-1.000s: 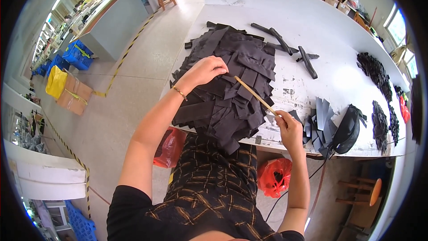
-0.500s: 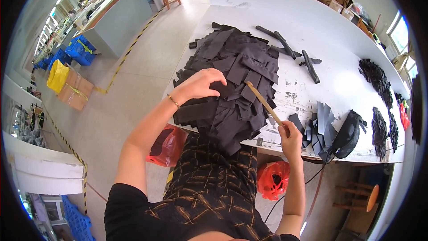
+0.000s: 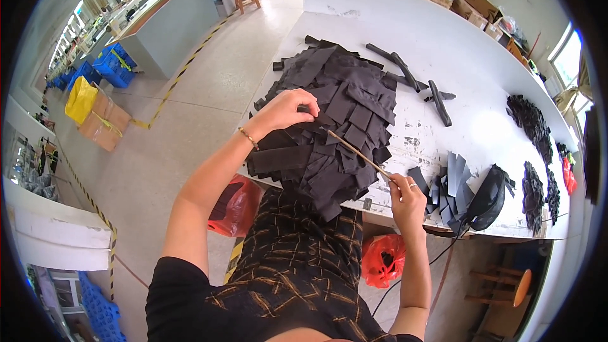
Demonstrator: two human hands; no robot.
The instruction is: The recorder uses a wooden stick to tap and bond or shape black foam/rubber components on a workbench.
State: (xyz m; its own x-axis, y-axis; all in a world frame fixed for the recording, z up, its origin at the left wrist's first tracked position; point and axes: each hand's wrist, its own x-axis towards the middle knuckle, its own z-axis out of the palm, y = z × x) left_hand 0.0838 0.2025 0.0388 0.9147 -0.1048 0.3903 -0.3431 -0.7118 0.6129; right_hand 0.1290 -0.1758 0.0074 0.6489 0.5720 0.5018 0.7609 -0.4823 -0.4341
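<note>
A heap of flat black fabric pieces (image 3: 342, 104) covers the near left part of the white table (image 3: 472, 123), its front edge hanging over towards my lap. Over the heap's left side, my left hand (image 3: 290, 109) is closed, thumb against curled fingers, with a black fabric piece pinched between them. My right hand (image 3: 408, 202) grips one end of a thin wooden stick (image 3: 361, 155) near the table's front edge. From there the stick slants up and left across the heap, its far tip close to the fabric beside my left fingers.
Rolled black strips (image 3: 438, 102) lie beyond the heap. To the right are loose dark pieces (image 3: 455, 177), a black mesh-like object (image 3: 493, 199) with a cord, and dark bundles (image 3: 532, 123). Red plastic bags (image 3: 383, 259) hang or stand below the table edge. A low white wall (image 3: 392, 3) borders the far side.
My left fingers, apart before, have closed on a fabric piece. The stick's tip has swung left and slightly down towards the left hand, and my right wrist has turned.
</note>
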